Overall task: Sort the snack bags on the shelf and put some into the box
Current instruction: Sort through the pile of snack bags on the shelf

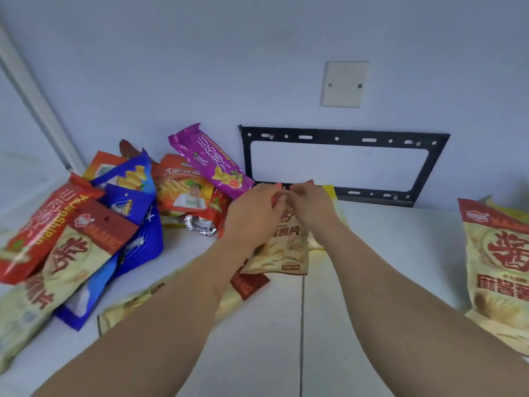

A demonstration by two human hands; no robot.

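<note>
Both hands hold the red top edge of a cream chip bag (pixel 282 250) standing near the wall in the middle of the white shelf (pixel 386 253). My left hand (pixel 254 209) pinches the top at its left, my right hand (pixel 313 206) at its right. A matching cream bag (pixel 246 285) lies flat under my left forearm. On the left is a heap: a purple bag (pixel 209 161), an orange bag (pixel 183 187), blue bags (pixel 134 213), a red bag (pixel 43 227) and a cream bag (pixel 57 270). Another cream bag (pixel 501 262) leans at the right. No box is in view.
A black metal bracket frame (pixel 343 137) is fixed to the wall just behind the hands, with a white blanking plate (pixel 345 84) above it. A small silver packet (pixel 200 224) lies by the heap. A seam (pixel 302 325) runs down the shelf top.
</note>
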